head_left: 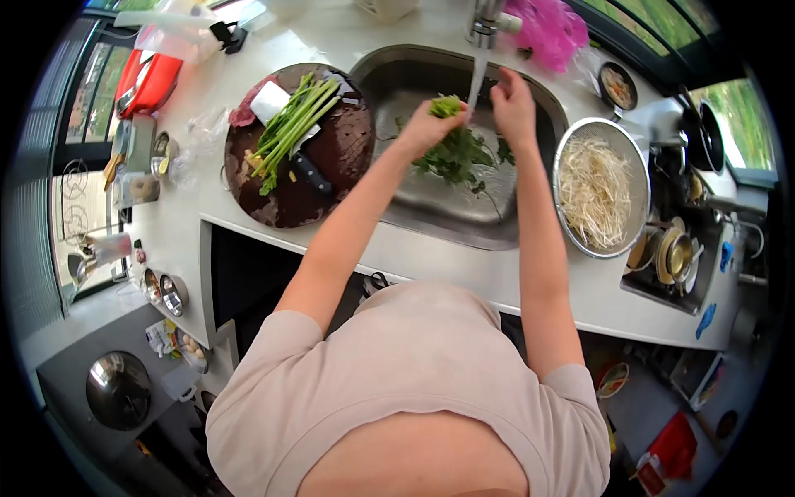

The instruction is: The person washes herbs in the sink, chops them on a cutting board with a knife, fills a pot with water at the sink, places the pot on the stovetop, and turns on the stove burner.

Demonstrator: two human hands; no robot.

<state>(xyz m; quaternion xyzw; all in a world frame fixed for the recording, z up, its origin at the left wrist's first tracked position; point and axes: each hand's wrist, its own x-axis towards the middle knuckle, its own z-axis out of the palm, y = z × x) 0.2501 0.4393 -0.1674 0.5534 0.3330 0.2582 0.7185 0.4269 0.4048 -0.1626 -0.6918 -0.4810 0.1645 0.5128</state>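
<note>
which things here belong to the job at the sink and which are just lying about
In use:
left hand, holding leafy greens
right hand, beside running water
tap
sink

Probably just lying about:
pink plastic bag
black-handled knife
colander of pale strands

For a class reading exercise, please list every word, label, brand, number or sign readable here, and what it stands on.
No text can be read.
Small packet, lower left: looks printed, but too small and blurred.
Red item, lower right: any markings too blurred.
</note>
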